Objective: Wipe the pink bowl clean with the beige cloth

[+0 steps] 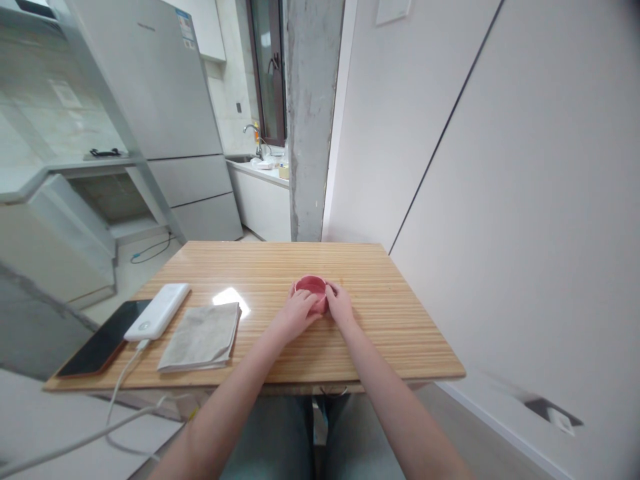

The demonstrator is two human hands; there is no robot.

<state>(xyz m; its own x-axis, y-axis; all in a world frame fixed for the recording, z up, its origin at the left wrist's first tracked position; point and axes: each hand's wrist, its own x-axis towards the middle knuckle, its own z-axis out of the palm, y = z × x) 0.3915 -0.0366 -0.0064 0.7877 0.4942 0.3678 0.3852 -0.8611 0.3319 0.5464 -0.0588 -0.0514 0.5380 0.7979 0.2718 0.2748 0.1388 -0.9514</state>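
Left hand [299, 312] and right hand [339, 303] curled around round pink bowl [312, 285], glossy wood-grain table [395, 327], folded cloth [203, 335]

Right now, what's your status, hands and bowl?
Left hand and right hand on pink bowl, opening up. Gray cloth, power bank off left, not touching bowl.

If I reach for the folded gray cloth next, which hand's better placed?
Probably your left hand: it's nearer the cloth, which lies to its left on the table. Your right hand is at the right side of the pink bowl.
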